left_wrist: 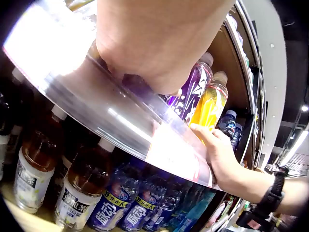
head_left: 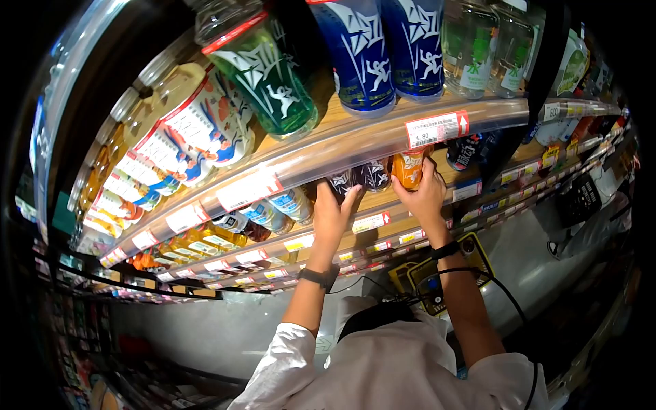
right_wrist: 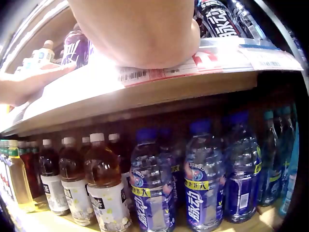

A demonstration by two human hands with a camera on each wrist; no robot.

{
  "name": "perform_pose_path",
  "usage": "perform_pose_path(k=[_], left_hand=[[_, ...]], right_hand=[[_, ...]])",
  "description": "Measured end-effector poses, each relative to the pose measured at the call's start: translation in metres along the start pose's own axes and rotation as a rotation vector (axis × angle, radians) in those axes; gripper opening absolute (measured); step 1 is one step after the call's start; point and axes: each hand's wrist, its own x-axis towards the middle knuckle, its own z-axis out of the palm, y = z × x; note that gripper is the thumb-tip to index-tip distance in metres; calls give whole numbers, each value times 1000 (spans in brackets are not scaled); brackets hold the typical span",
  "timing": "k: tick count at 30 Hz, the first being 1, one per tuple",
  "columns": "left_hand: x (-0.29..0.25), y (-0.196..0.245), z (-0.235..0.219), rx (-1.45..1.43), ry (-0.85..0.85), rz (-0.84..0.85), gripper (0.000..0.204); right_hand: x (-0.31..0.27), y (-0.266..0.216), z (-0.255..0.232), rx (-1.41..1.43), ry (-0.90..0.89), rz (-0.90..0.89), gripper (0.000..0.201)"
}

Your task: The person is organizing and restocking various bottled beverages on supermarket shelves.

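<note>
In the head view my left hand holds a dark purple drink bottle, thumb along its front and fingers at its left side. A second purple bottle stands just right of it. My right hand grips an orange drink bottle, its thumb across the front and fingers on the right side. The left wrist view has the yellow-orange bottle upright beside a purple bottle, with the right hand round its lower part. The right wrist view catches the left hand near a purple bottle.
Above, a shelf with a clear price rail carries green and blue bottles. Blue-capped bottles and brown tea bottles fill the shelf below. A yellow-edged black box is down by the floor; a person's leg shows at right.
</note>
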Motion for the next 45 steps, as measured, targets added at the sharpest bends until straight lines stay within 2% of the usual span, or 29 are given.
perform_pose_path(k=[4, 7, 9, 12, 17, 18, 19, 21, 22, 23, 25, 26, 27, 29, 30, 32, 33, 35, 37, 39, 40, 41, 43, 45], left_hand=[[3, 1, -1, -88, 29, 55, 57], [2, -2, -2, -75, -9, 9, 57], [3, -2, -3, -68, -5, 7, 56], [1, 0, -5, -89, 44, 73, 51], [0, 2, -11, -142, -7, 29, 53], [0, 1, -13, -178, -113, -72, 58], [-4, 3, -12, -184, -110, -78, 58], [-15, 7, -11, -19, 95, 106, 66], [-21, 8, -15, -41, 44, 139, 80], [-29, 11, -15, 23, 133, 231, 77], [-51, 42, -25, -131, 115, 173, 75], [-62, 53, -31, -232, -16, 91, 71], [-73, 52, -26, -362, -121, 22, 67], [-93, 58, -20, -388, -90, 16, 65], [-100, 61, -21, -479, -163, -78, 63], [-108, 66, -22, -752, -308, -260, 60], [-108, 68, -20, -958, -337, -257, 59], [-112, 68, -21, -908, -391, -248, 56], [-116, 63, -20, -962, -362, -307, 52], [-120, 57, -22, -1016, -332, -363, 48], [-122, 53, -25, -1072, -327, -393, 45], [-124, 50, -27, -1127, -323, -421, 41], [-127, 46, -31, -1132, -284, -372, 36], [-129, 43, -42, -1107, -321, -443, 34]], right_hand=[[-2, -1, 1, -41, -67, 56, 69], [-3, -5, 0, 42, -36, 80, 67], [4, -13, -5, 290, -19, 176, 65], [10, -30, -24, 384, -27, 162, 54], [-10, -20, -38, 222, 32, 3, 62], [-13, -21, -43, 169, 40, -58, 65], [-14, -22, -48, 166, 33, -63, 65], [-15, -24, -60, 77, -8, -133, 65], [-18, -32, -68, 108, -61, -47, 59], [-25, -35, -71, 107, -72, -49, 59], [-42, -42, -78, 374, -108, 107, 49], [-52, -46, -82, 489, -166, 270, 42], [-62, -44, -81, 486, -180, 270, 42], [-85, -34, -78, 751, -210, 330, 41], [-93, -40, -81, 873, -281, 472, 39], [-106, -43, -80, 851, -335, 481, 43], [-112, -48, -79, 888, -336, 507, 45], [-127, -47, -75, 859, -382, 463, 48], [-137, -46, -75, 830, -427, 418, 52], [-138, -47, -77, 749, -400, 271, 59], [-135, -48, -81, 733, -465, 224, 65], [-132, -50, -84, 735, -476, 228, 65], [-124, -60, -89, 747, -603, 221, 66], [-120, -65, -89, 766, -643, 244, 65]])
